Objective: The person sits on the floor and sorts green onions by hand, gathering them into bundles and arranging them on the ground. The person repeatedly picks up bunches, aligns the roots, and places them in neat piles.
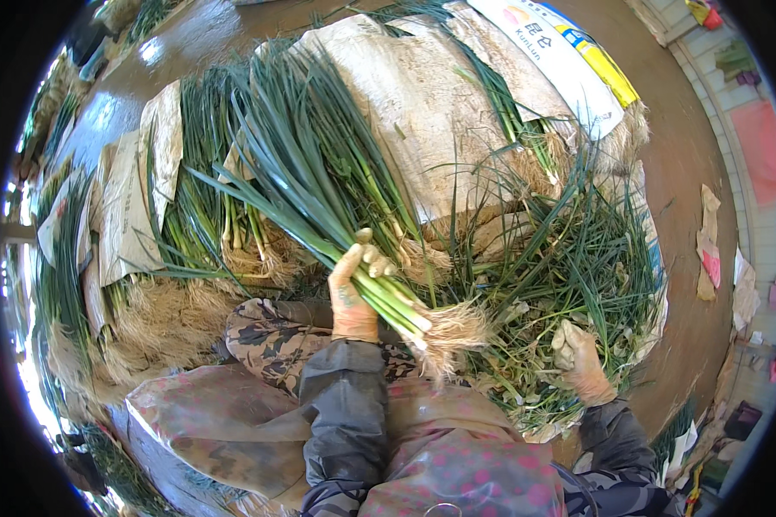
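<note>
My left hand [352, 294], in a soiled work glove, is closed around the pale stems of a bunch of green onions [297, 187]. Their long green leaves reach up and to the left, and the stringy roots hang to the right over my lap. To the right, my gloved right hand [577, 355] is held with curled fingers over a heap of stripped leaves and trimmings [556, 271]. Whether those fingers pinch a scrap is not clear. Just beyond the held bunch lie more green onions [420, 255], roots towards me.
Cardboard-like sheets [388, 103] cover onions ahead. A printed white sack [543, 58] lies at the far right. Wrapped onion bundles [126, 213] line the left. A plastic apron with pink dots [465, 459] covers my lap. Wet brown floor [685, 161] runs along the right, with scraps [708, 245] on it.
</note>
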Demonstrator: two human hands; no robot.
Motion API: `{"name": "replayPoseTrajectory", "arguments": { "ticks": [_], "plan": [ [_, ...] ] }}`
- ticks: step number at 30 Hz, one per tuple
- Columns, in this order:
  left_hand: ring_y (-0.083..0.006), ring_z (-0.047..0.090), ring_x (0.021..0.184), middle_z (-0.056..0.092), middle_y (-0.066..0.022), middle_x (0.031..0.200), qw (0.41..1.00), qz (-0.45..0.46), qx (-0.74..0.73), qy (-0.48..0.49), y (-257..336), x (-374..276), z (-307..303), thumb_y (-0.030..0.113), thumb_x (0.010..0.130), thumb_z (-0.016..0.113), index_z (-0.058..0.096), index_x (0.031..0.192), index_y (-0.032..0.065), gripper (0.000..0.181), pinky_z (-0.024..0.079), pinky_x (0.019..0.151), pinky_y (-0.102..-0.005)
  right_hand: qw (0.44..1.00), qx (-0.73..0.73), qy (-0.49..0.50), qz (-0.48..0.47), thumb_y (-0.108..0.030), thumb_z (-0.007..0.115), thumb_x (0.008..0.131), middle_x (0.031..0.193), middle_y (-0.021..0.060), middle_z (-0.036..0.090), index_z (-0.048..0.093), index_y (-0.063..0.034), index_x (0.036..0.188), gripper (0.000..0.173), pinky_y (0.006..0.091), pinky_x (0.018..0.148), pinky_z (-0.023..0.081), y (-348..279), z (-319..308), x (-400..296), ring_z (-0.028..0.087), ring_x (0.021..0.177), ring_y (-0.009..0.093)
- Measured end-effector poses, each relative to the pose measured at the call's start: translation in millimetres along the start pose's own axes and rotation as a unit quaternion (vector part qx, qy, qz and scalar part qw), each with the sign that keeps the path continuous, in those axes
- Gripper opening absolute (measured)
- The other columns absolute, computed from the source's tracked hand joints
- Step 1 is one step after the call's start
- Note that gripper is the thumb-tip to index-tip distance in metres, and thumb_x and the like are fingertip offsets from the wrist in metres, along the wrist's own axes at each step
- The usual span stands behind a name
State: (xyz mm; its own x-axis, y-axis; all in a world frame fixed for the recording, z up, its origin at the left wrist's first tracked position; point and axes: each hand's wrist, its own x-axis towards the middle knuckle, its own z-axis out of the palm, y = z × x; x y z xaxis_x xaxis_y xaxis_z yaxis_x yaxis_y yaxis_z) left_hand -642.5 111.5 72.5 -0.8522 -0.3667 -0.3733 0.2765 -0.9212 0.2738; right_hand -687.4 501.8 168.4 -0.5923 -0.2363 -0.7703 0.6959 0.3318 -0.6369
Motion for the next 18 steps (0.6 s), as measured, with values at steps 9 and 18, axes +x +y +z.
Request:
{"name": "replayPoseTrajectory", "arguments": {
  "ticks": [9,18],
  "plan": [
    [-0.0172,0.055,0.068,0.055,-0.0036,0.082,0.999,-0.008,0.031,0.014,-0.8,-16.0,10.6,0.020,0.091,0.062,0.056,0.124,0.0009,0.038,0.049,0.072,-0.0384,0.947,-0.093,-0.287,-0.109,-0.021,0.067,0.094,0.134,0.0134,0.057,0.045,0.0008,0.140,0.055,0.0343,0.102,0.047,-2.3,131.7,47.1,0.058,0.118,0.023],
    [-0.0191,0.059,0.070,0.058,-0.0089,0.083,0.984,-0.109,0.141,0.022,-9.0,-105.0,22.2,0.017,0.079,0.068,0.047,0.134,-0.0025,0.062,0.052,0.085,-0.0417,0.862,-0.290,-0.403,-0.103,-0.036,0.072,0.089,0.103,0.0048,0.071,0.072,-0.0134,0.109,0.031,0.0286,0.088,0.051,-6.8,172.0,105.5,0.066,0.094,0.017]
  ]
}}
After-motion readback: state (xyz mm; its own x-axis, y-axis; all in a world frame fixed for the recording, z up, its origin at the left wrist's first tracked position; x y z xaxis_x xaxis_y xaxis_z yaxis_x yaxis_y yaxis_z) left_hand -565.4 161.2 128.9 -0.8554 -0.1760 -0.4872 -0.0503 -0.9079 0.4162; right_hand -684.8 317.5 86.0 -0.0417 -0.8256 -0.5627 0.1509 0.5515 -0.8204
